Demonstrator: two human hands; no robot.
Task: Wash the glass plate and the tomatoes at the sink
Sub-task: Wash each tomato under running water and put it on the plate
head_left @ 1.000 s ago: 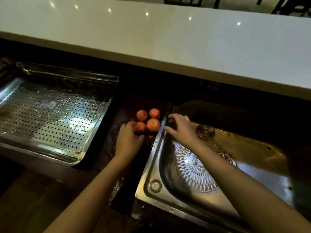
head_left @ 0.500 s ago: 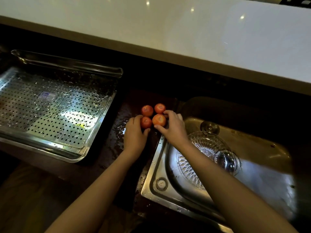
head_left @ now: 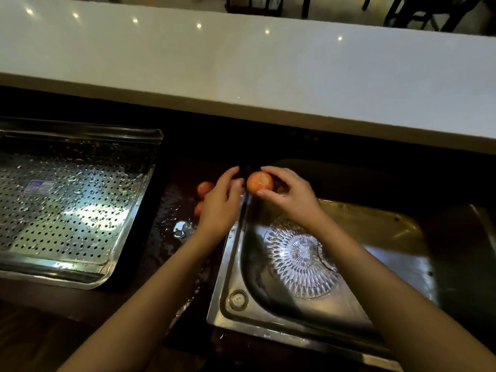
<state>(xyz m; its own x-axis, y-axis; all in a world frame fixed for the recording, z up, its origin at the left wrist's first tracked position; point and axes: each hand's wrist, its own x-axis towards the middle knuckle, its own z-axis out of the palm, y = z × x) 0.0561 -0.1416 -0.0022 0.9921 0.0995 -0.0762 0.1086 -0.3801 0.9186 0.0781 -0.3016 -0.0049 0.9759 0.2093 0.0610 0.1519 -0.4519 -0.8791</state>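
tomato lifted toward the sink

right hand [head_left: 288,193] pinches one tomato [head_left: 259,182] over the sink [head_left: 233,267] rim, likely for rinsing; left hand [head_left: 220,204] covers the others—grip unclear; plate [head_left: 302,257] lies in the basin.

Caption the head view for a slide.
Right hand lifts a tomato beside the sink; glass plate lies inside.

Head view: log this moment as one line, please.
right hand: grips tomato | left hand: over remaining tomatoes, grip unclear | glass plate: in sink
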